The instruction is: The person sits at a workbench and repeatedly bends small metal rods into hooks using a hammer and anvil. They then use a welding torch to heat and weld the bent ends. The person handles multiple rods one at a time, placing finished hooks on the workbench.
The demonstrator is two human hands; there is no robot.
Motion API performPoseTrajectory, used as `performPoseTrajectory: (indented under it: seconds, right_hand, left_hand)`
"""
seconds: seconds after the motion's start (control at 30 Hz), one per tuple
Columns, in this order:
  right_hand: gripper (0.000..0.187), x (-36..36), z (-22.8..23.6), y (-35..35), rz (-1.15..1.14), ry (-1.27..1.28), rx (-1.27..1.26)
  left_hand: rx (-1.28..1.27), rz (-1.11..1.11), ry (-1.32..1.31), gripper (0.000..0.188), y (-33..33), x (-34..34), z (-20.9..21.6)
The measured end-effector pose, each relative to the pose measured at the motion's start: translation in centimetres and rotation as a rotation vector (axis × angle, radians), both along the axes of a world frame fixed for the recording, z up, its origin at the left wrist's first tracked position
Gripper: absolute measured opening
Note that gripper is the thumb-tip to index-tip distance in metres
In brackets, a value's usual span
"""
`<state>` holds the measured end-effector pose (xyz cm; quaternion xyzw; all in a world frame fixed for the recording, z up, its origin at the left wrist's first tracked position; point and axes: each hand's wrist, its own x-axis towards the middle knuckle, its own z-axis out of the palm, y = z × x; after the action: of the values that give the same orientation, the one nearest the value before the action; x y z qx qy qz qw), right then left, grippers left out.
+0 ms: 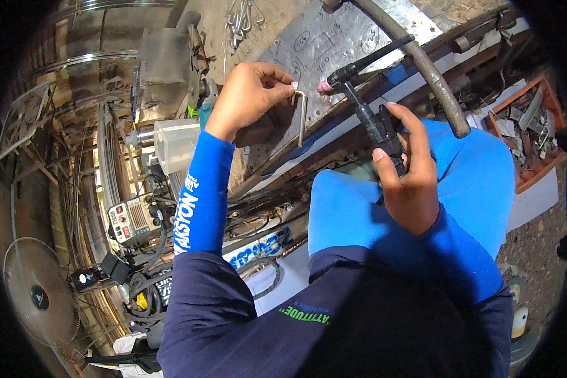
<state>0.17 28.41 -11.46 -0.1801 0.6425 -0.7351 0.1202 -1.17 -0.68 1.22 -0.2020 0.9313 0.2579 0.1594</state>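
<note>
My left hand (pixel 254 94) pinches the upper end of a bent metal rod (pixel 303 120) between thumb and fingers; its straight leg hangs down over the bench edge. In my right hand (pixel 412 176) is a black TIG welding torch (pixel 366 114), held by its handle with the fingers curled round it. The torch's pink nozzle (pixel 325 86) points left toward the rod, a short gap apart from it. Beneath both lies a grey metal plate (pixel 283 60) with holes and handwritten marks. Several bent metal rods (pixel 242 20) lie in a pile beyond my left hand.
A thick curved metal bar (pixel 431 75) juts over the bench edge on the right. An orange crate (pixel 553 104) of metal scraps stands at far right. To the left are an angle grinder (pixel 198 94), a clear plastic container (pixel 175 146), a welding machine (pixel 132 220) and a fan (pixel 41 296).
</note>
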Motion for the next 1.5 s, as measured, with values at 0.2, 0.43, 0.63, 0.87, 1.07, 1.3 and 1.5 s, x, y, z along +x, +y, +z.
performPoseTrajectory:
  seconds: [0.2, 0.43, 0.63, 0.87, 1.07, 1.3, 1.5]
  right_hand:
    - [0.055, -0.1, 1.4, 0.9, 0.153, -0.182, 0.013]
    - [0.05, 0.1, 0.9, 0.7, 0.158, -0.116, 0.005]
    - [0.049, -0.1, 1.0, 0.6, 0.129, -0.11, -0.01]
    - [0.05, -0.4, 0.1, 0.6, -0.043, 0.103, -0.048]
    - [0.05, 0.0, 1.0, 1.0, 0.169, -0.133, -0.04]
    - [0.05, 0.8, 0.1, 0.3, 0.196, -0.079, -0.082]
    - [0.05, 0.4, 0.4, 0.4, 0.193, -0.105, -0.035]
  left_hand:
    - [0.044, 0.076, 0.023, 0.017, 0.9, 1.6, -0.9]
    - [0.211, 0.219, 0.04, 0.016, 0.7, 1.9, -0.8]
    - [0.261, 0.231, 0.033, 0.017, 0.1, 1.7, -1.0]
    - [0.236, 0.19, 0.035, 0.016, -0.2, 1.8, -1.1]
    - [0.225, 0.172, 0.022, 0.015, -0.4, 1.7, -1.1]
    - [0.259, 0.185, 0.049, 0.014, -0.3, 1.9, -1.1]
    - [0.285, 0.196, 0.044, 0.015, -0.4, 1.9, -1.3]
